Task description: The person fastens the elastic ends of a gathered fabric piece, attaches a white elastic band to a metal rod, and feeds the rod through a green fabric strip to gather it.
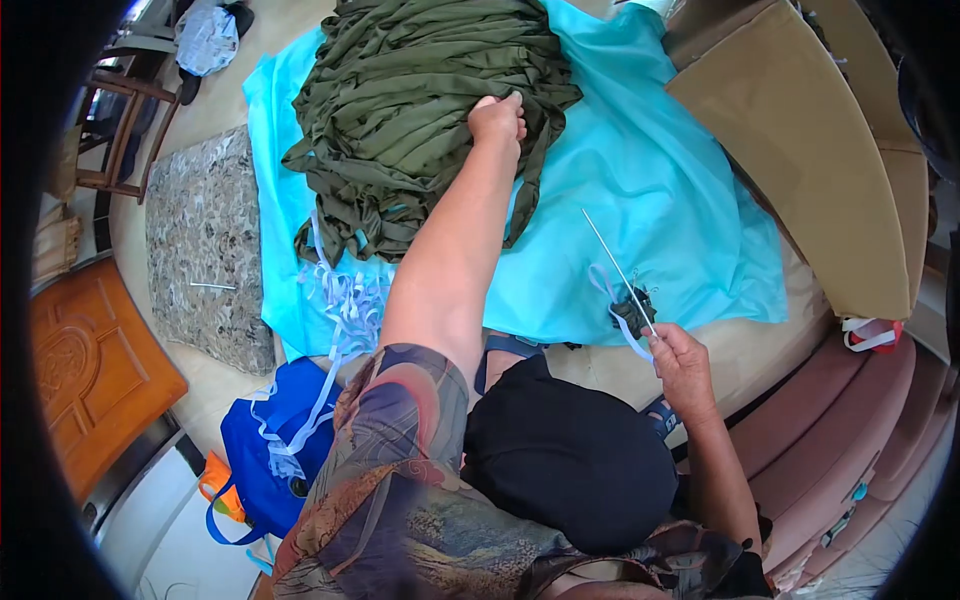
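My left hand [497, 118] reaches forward onto a large heap of dark green fabric strips [410, 90], its fingers closed on the fabric near the right side. The heap lies on a bright turquoise sheet [640, 170]. Low on the right, my right hand [682, 372] pinches the near end of a thin metal rod [612, 250], which points up and left. A pale lavender ribbon [628, 335] and a small dark green bunch [632, 310] hang beside the rod. More pale ribbons [350, 305] lie in a tangle at the heap's lower left.
A cardboard box [800, 150] stands at the right, above a pinkish sofa [830, 440]. On the left are a patterned cushion [205, 240], a wooden stool [118, 130], a carved wooden panel [100, 380] and a blue bag [262, 450]. Black cloth [570, 450] covers my lap.
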